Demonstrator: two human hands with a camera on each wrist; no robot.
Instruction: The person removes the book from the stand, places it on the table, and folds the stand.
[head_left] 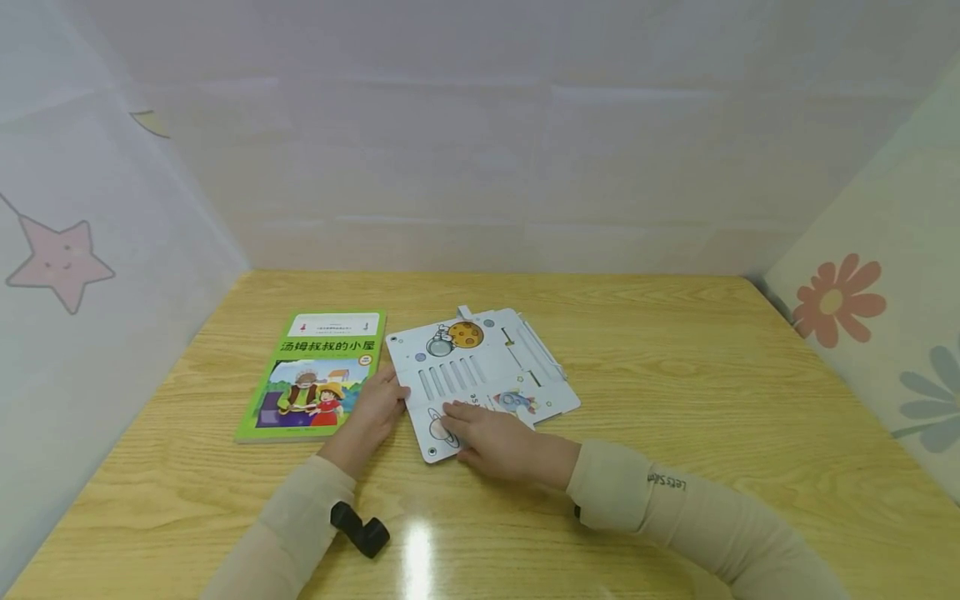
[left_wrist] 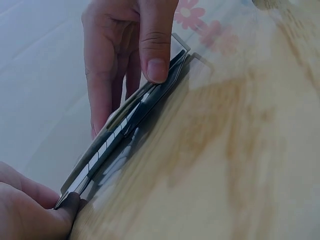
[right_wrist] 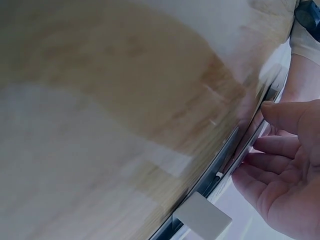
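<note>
A flat white book stand (head_left: pixel 491 358), folded and printed with an astronaut, planets and a rocket, lies turned at an angle over the table. It has a row of slots and a wire bar (head_left: pixel 542 348) along its right side. My left hand (head_left: pixel 377 407) pinches its left edge, the thumb on top. From the near side, my right hand (head_left: pixel 497 442) grips the lower edge, fingers spread over the printed face. In the left wrist view, the stand's layered edge (left_wrist: pixel 107 145) runs between both hands and shows a narrow gap. A light square tab (right_wrist: pixel 204 216) sticks out in the right wrist view.
A green-bordered picture book (head_left: pixel 318 392) lies flat to the left, close by my left hand and forearm. The wooden table (head_left: pixel 712 400) meets pale cloth walls (head_left: pixel 480 167) at the back and sides. Black wrist straps (head_left: pixel 362 530) sit on the sleeves.
</note>
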